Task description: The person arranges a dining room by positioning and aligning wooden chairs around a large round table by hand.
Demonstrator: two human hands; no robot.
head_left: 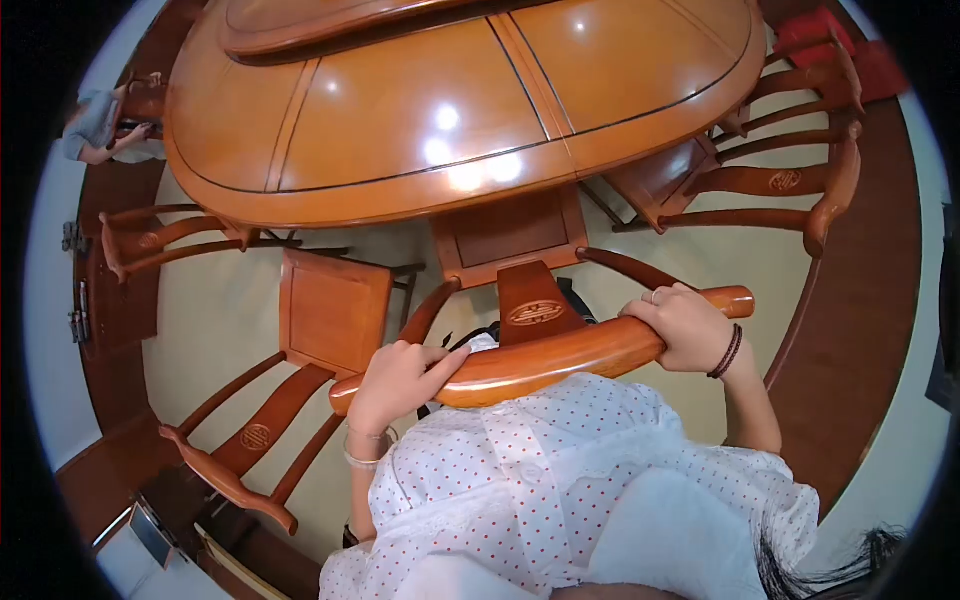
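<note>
Directly before me stands a wooden chair [570, 352], its curved top rail close against my dotted shirt. Near the rail's left end, my left hand [398, 378] is wrapped over it, thumb lying along the wood. My right hand [680, 325] grips the rail toward its right end, fingers curled over the top. Below the rail, the back slat [535, 305] bears a carved round emblem. The chair's seat [515, 235] reaches partly under the edge of a large round wooden table [400, 120].
Another chair [335, 310] stands at my left, turned away from the table. More chairs [770, 180] stand at the right, one with red cloth [815, 45] behind it. A seated person [105, 130] is at the far left. A raised turntable [300, 25] tops the table.
</note>
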